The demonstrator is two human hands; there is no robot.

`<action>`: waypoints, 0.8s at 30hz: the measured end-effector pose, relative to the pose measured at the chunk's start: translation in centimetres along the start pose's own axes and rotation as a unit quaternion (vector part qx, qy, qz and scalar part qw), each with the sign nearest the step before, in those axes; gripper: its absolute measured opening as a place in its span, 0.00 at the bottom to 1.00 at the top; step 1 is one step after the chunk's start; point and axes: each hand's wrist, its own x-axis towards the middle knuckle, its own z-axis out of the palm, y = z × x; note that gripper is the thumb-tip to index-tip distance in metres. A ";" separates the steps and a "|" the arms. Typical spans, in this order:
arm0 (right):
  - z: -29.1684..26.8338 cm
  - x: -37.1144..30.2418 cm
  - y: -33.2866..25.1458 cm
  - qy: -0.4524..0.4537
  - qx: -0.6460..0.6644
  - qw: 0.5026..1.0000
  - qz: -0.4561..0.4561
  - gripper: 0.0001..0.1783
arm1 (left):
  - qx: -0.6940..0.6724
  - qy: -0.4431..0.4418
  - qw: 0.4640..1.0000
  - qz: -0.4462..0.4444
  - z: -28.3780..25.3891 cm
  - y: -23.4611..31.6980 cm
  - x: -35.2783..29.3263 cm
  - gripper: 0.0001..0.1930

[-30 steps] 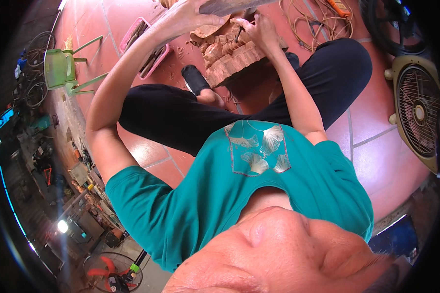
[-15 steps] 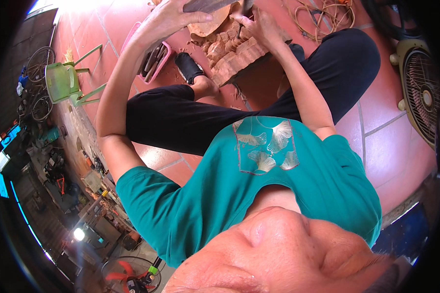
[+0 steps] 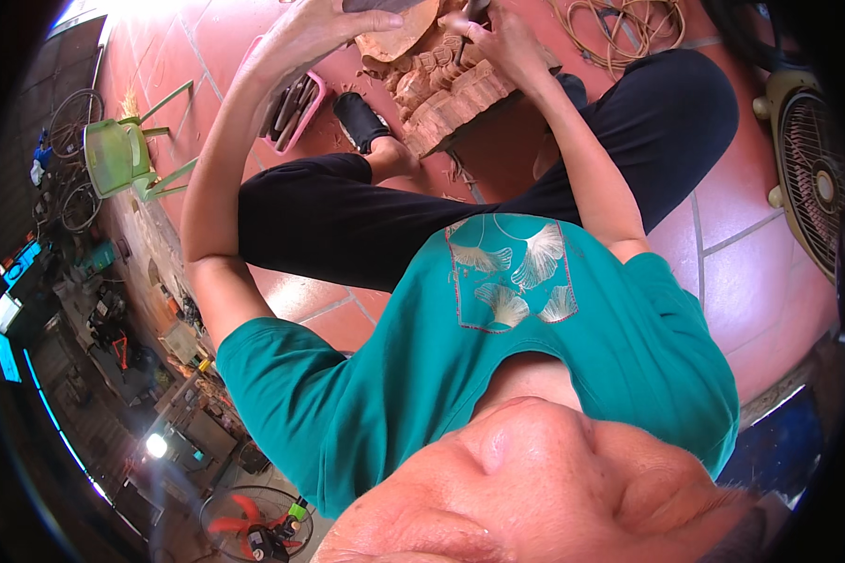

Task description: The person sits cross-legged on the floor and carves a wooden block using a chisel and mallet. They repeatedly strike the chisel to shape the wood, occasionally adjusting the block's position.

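Note:
A reddish-brown wood carving (image 3: 455, 108) with ridged relief lies on the floor by my crossed legs. My right hand (image 3: 509, 45) is wrapped round a chisel (image 3: 477, 11), whose dark shaft stands nearly upright against the carving. At the upper edge my left hand (image 3: 333, 26) grips a dark grey-brown wooden mallet (image 3: 383, 5), its thumb stretched along the side. Most of the mallet is cut off by the frame's edge. Beside the carving, a rounded slab of lighter wood (image 3: 399, 42) sits under the left hand's side.
A pink tray (image 3: 321, 96) holds several long dark tools to the left of my foot (image 3: 361, 122). Wood chips lie around the carving. An orange cord (image 3: 620, 38) coils at the far right, near a standing fan (image 3: 821, 183). A green chair (image 3: 117, 159) stands at left.
My left hand and the mallet have shifted slightly up and left, farther out of the frame. The right hand keeps the chisel on the carving, almost in the same place.

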 end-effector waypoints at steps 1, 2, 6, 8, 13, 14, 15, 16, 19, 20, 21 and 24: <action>-0.3 -0.1 0.2 -0.001 0.016 1.000 -0.007 0.20 | -0.016 -0.002 1.000 0.004 0.2 -0.2 0.2 0.41; -0.9 0.0 -0.4 -0.005 0.035 0.999 -0.014 0.19 | -0.002 0.004 1.000 0.006 0.3 0.0 0.1 0.41; -1.1 0.2 -0.4 -0.053 -0.060 0.997 0.005 0.16 | 0.046 0.041 0.998 0.030 0.2 0.7 -0.4 0.40; -1.3 0.0 -1.0 -0.056 -0.042 0.997 0.041 0.16 | 0.019 0.047 0.998 0.047 0.2 1.2 -0.7 0.40; -2.4 0.2 -3.9 -0.105 -0.058 0.985 0.127 0.16 | -0.048 0.060 0.996 0.039 0.7 1.9 -1.3 0.40; -2.7 0.2 -3.7 -0.108 -0.089 0.981 0.132 0.15 | 0.018 0.053 0.998 0.033 0.8 1.8 -1.1 0.40; -2.9 0.2 -3.5 -0.111 -0.119 0.977 0.136 0.14 | 0.084 0.046 0.995 0.028 0.9 1.7 -0.9 0.39; -2.6 0.1 -2.9 -0.078 -0.082 0.988 0.102 0.14 | 0.150 0.039 0.988 0.023 1.0 1.7 -0.7 0.39; -1.6 -0.1 -0.9 -0.011 -0.006 1.000 0.022 0.13 | 0.190 -0.004 0.982 0.004 0.8 3.5 0.0 0.38; -0.8 -0.1 -1.1 -0.031 0.012 0.999 0.006 0.13 | 0.146 0.018 0.989 0.006 0.6 3.5 -1.2 0.38; -0.7 0.0 -1.4 -0.038 0.014 0.999 -0.001 0.13 | 0.095 0.027 0.995 0.026 0.5 2.3 -1.1 0.38; -2.0 0.2 -3.1 -0.108 0.015 0.987 0.120 0.14 | 0.001 0.053 0.997 0.052 0.8 2.0 -0.8 0.39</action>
